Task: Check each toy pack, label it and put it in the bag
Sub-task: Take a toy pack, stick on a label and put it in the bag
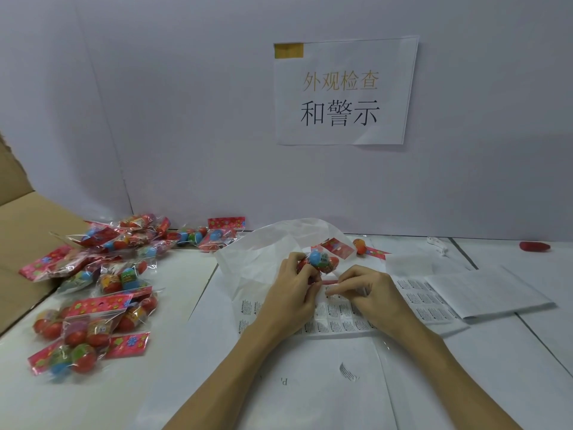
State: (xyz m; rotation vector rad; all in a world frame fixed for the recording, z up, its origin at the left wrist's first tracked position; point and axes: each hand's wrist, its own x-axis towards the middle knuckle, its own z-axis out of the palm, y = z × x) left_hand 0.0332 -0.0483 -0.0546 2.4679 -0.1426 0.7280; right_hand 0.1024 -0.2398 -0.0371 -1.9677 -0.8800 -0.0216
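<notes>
My left hand (293,285) grips a clear toy pack (321,259) of red and blue eggs, held just above the table's middle. Beside it, my right hand (364,290) pinches a small white label at its fingertips, over the sheet of warning labels (338,321) lying flat under both hands. Behind my hands stands a translucent white plastic bag (263,256), mouth open, and a red pack header shows at its right side. Several more toy packs (102,293) with red flowered headers lie heaped at the left.
A cardboard box flap (21,231) rises at the far left. More label sheets (483,293) lie at the right, with a loose orange egg toy (361,246) and a red object (535,246) near the back wall. A paper sign (341,91) hangs on the wall.
</notes>
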